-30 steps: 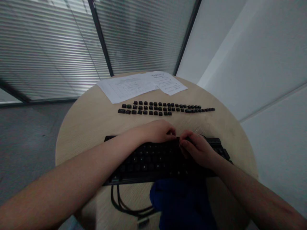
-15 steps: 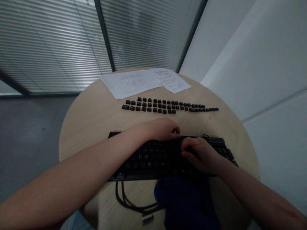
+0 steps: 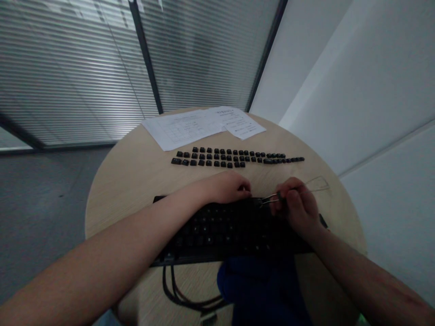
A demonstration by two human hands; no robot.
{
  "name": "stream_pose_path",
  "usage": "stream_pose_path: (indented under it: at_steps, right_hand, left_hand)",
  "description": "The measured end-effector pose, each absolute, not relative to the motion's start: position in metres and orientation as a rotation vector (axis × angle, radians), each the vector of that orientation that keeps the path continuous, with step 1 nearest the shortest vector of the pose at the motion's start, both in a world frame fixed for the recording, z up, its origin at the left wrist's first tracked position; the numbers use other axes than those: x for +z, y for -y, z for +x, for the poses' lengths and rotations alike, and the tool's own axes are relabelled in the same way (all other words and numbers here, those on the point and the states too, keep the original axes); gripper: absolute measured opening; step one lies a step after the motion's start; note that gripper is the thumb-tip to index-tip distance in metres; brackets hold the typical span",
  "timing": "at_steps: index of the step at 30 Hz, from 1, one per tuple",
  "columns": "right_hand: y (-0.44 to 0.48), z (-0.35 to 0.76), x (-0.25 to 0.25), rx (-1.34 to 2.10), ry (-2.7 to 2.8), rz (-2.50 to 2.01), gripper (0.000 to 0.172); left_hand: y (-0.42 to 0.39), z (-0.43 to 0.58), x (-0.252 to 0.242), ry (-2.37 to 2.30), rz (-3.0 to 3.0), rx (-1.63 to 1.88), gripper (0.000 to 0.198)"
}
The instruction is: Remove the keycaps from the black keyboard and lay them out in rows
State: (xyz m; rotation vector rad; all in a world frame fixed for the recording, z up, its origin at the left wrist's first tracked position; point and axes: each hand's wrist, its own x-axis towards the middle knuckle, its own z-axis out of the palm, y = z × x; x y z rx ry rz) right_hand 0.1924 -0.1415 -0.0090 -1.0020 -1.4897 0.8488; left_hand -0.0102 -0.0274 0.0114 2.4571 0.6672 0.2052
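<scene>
Round bench (image 3: 115, 194); keyboard (image 3: 210, 226) lies crosswise. I see right hand (image 3: 295, 203) clamped on wire keycap puller (image 3: 279, 196), pointing left toward left hand (image 3: 228, 186), just beside; left fingers: can't tell.

what looks like an office, perhaps a small meeting room: slatted blinds (image 3: 74, 77) cover a glazed partition (image 3: 204, 22) with dark frames (image 3: 146, 54), beside a plain white wall (image 3: 374, 90) and a smooth grey floor (image 3: 57, 203). a round, pale wood-toned table (image 3: 112, 194) bears printed sheets of paper (image 3: 190, 128) near its far edge and a black computer keyboard (image 3: 210, 227) closer in.
</scene>
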Motion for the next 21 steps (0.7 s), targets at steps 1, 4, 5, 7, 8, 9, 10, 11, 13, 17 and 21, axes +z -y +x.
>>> stream_pose_path:
  at_steps: [1, 4, 5, 7, 8, 9, 10, 11, 13, 17, 21]
  right_hand:
    - [0.141, 0.193, -0.010, 0.833, 1.522, -1.023, 0.029]
    - [0.140, 0.195, -0.013, 0.766, 1.649, -1.115, 0.024]
    - [0.139, 0.195, -0.014, 0.745, 1.653, -1.146, 0.022]
    - [0.137, 0.195, -0.013, 0.711, 1.613, -1.196, 0.020]
    - [0.136, 0.194, -0.011, 0.699, 1.585, -1.212, 0.020]
    - [0.134, 0.194, -0.010, 0.691, 1.562, -1.220, 0.020]
    - [0.133, 0.193, -0.008, 0.688, 1.550, -1.221, 0.021]
    - [0.131, 0.192, -0.006, 0.687, 1.549, -1.217, 0.021]
    - [0.130, 0.191, -0.004, 0.682, 1.577, -1.212, 0.020]
    - [0.129, 0.190, 0.002, 0.623, 1.693, -1.277, 0.019]
    - [0.131, 0.187, 0.018, 0.536, 1.785, -1.340, 0.019]
  left_hand:
    - [0.027, -0.010, 0.012, -0.663, 2.456, 0.236, 0.020]
    - [0.028, -0.011, 0.018, -0.628, 2.378, 0.390, 0.020]
    - [0.029, -0.012, 0.020, -0.608, 2.328, 0.434, 0.018]
    - [0.032, -0.014, 0.024, -0.567, 2.229, 0.475, 0.017]
    - [0.034, -0.015, 0.025, -0.549, 2.194, 0.475, 0.018]
    - [0.035, -0.015, 0.027, -0.534, 2.170, 0.471, 0.019]
    - [0.037, -0.016, 0.027, -0.527, 2.158, 0.469, 0.019]
    - [0.037, -0.016, 0.028, -0.527, 2.156, 0.471, 0.018]
    - [0.038, -0.017, 0.028, -0.540, 2.179, 0.479, 0.016]
    - [0.036, -0.018, 0.028, -0.568, 2.231, 0.453, 0.019]
    - [0.034, -0.018, 0.026, -0.588, 2.204, 0.435, 0.021]
